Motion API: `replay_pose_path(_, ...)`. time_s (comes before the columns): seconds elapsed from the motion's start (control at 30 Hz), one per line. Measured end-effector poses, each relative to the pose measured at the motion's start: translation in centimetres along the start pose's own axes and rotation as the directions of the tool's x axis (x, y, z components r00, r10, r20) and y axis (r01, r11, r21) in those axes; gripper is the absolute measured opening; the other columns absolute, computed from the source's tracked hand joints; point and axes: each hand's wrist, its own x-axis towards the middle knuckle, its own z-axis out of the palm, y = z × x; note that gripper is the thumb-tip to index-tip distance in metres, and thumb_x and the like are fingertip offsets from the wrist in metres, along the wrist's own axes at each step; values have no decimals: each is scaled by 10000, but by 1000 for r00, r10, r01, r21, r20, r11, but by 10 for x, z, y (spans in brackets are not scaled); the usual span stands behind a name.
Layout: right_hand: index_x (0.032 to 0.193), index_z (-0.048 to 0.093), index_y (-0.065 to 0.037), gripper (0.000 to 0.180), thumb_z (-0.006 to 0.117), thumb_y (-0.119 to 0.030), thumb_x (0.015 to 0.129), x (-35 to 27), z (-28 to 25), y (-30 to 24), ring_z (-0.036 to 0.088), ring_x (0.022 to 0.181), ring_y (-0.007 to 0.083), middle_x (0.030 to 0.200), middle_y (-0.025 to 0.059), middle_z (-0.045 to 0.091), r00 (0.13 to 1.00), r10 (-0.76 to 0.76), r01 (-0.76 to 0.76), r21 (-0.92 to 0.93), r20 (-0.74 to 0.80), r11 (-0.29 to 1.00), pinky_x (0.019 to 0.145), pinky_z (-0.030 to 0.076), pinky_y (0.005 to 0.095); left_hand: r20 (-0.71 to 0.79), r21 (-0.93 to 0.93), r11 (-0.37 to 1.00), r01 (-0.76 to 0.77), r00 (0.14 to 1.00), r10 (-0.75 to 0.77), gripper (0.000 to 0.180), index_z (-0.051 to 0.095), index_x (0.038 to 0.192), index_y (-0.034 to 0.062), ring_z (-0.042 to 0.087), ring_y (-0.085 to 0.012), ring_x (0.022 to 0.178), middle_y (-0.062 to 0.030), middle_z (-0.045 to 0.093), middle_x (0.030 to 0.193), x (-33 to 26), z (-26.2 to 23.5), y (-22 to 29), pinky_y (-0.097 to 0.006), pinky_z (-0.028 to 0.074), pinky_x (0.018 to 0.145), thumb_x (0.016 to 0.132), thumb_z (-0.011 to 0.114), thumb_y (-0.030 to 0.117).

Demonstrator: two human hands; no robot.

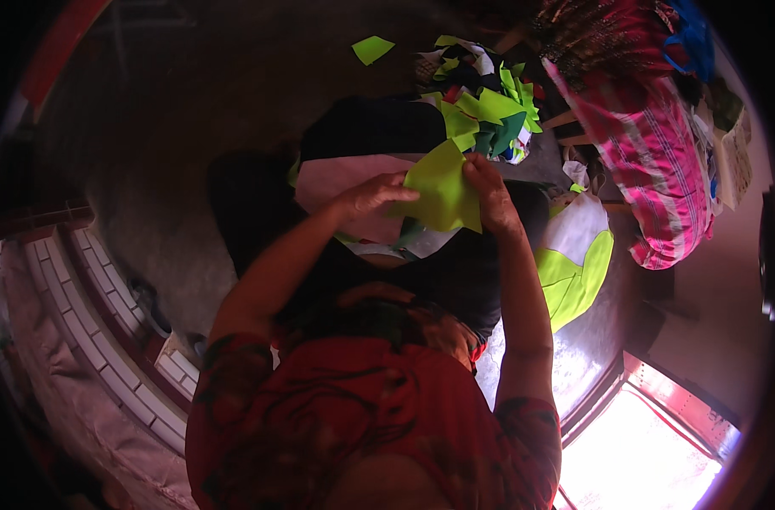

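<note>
A bright yellow-green cloth piece [443,189] is held up over my lap. My right hand [491,194] is closed on its right edge, with the fingertips near the upper corner. At the opposite edge, my left hand [372,195] has its fingers stretched toward the right, and the cloth's edge lies at its fingertips. Beneath both hands a pale pinkish cloth [319,183] is spread across my lap. A black cloth [370,132] lies just beyond it. Dark green and whitish bits show under the yellow-green piece.
A heap of yellow-green, dark green and white cloth scraps [494,106] lies ahead to the right. One loose scrap [372,49] is on the dark floor. To the right are a white and yellow-green bundle [574,263] and a pink striped cloth [647,161].
</note>
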Motion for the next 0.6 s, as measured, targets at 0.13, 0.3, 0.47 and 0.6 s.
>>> replay_pose_path(0.13, 1055, 533, -66, 220, 501, -255, 947, 22, -14, 23, 507, 776, 75, 846, 6, 566, 996, -74, 59, -268, -47, 962, 706, 432, 241, -14, 57, 998, 24, 1000, -24, 512, 445, 1315, 3, 523, -191, 1137, -98, 550, 1243, 10, 3, -28, -328, 393, 997, 836, 609, 78)
replay_pose_path(0.3, 1113, 517, -99, 237, 498, -244, 927, 50, -34, 50, 607, 766, 236, 821, 149, 615, 939, -326, 169, -680, -109, 713, 721, 479, 336, -208, 246, 965, 86, 978, -34, 465, 459, 1285, -14, 563, -189, 1066, -121, 564, 1199, 15, 1, -32, -308, 488, 873, 838, 580, 27)
replay_pose_path(0.47, 1264, 456, -113, 391, 508, -213, 890, 76, -49, 113, 585, 990, 375, 1050, 221, 611, 984, -143, 7, -772, -109, 636, 829, 462, 437, -340, 25, 991, 131, 934, -115, 437, 454, 1273, -29, 573, -212, 1055, -151, 559, 1186, 24, -9, -50, -317, 512, 834, 843, 533, -22)
replay_pose_path(0.6, 1314, 449, -147, 464, 535, -185, 860, 76, -52, 118, 582, 1024, 409, 1100, 242, 604, 981, -193, 107, -759, -26, 643, 861, 467, 450, -308, 217, 971, 97, 951, -26, 453, 440, 1281, -30, 574, -225, 1056, -160, 558, 1178, 27, -14, -66, -337, 515, 836, 839, 537, -27)
